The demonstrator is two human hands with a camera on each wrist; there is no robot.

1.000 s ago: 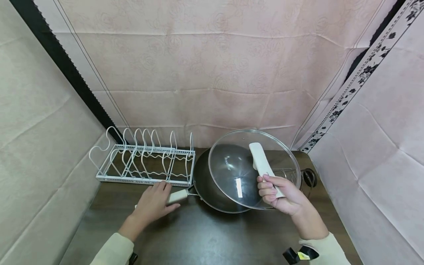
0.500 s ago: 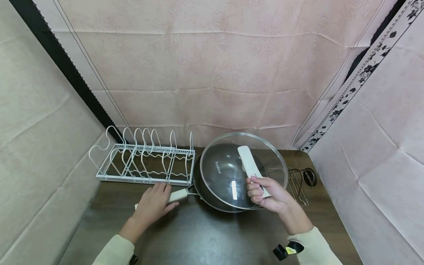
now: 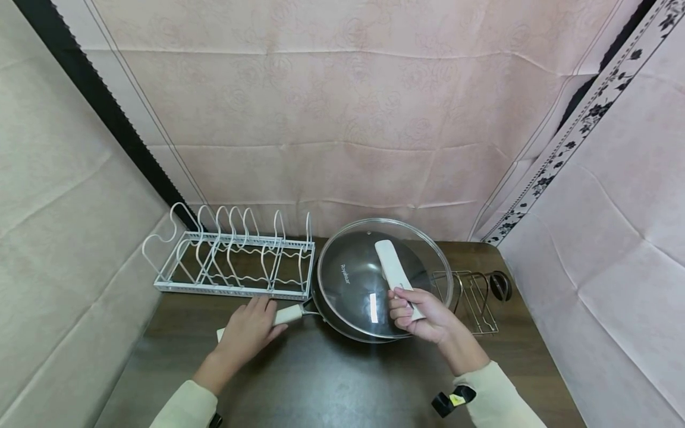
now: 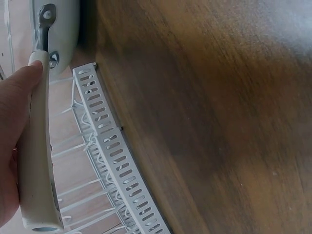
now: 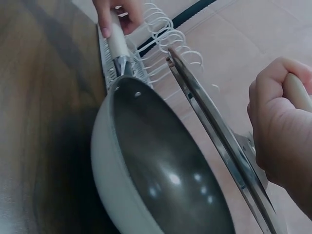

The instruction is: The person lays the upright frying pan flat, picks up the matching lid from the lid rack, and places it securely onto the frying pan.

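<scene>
A deep frying pan (image 5: 156,156) with a pale outside and a dark inside stands on the table. My left hand (image 3: 248,327) holds its cream handle (image 3: 288,315), the thumb lying along it in the left wrist view. Above the pan is a glass lid (image 5: 222,141) with a metal rim. My right hand (image 3: 420,315) grips the lid's long white handle (image 3: 393,264). From the right wrist, a gap shows between lid and pan rim, and the lid is tilted. Seen from the head, the lid covers most of the pan, slightly to its right.
Left of the pan stands a white wire dish rack (image 3: 235,264), close behind my left hand. On the right, a small metal wire rack (image 3: 476,303) sits partly behind the lid, with a round black object (image 3: 500,286) beside it. Fabric walls enclose the wooden table (image 3: 321,386).
My right hand has brought the lid leftward and slightly down in the head view, more over the pan. More of the small wire rack shows now. My left hand stays on the pan handle.
</scene>
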